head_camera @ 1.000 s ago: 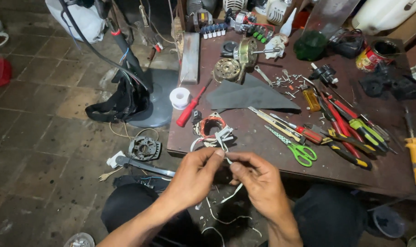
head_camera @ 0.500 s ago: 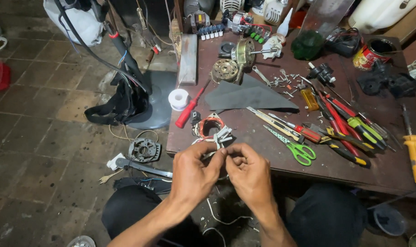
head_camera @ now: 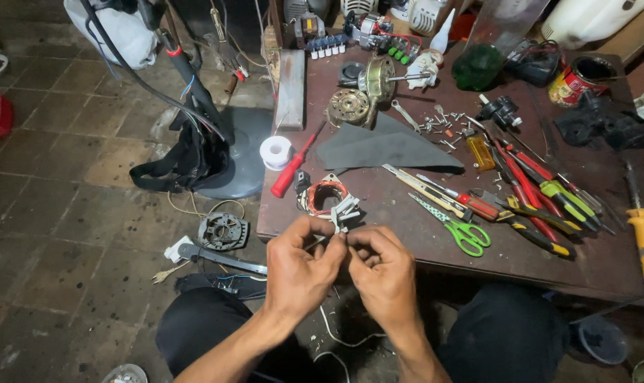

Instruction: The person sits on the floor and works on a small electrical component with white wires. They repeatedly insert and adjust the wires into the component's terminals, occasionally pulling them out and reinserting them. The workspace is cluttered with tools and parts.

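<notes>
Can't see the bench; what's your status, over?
Left hand and right hand pinching white wires off motor stator. Scissors beside, clear.

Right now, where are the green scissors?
In the head view, the green scissors lie on the table, right of the hands, beside the red-handled pliers.

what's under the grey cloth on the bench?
The grey cloth lies flat on the table; only tabletop shows around its edges. A yellow-handled tool starts just beside its lower edge. Anything beneath the cloth is hidden.

Red labelled tin [head_camera: 575, 79], table's far-right, perhaps.
</notes>
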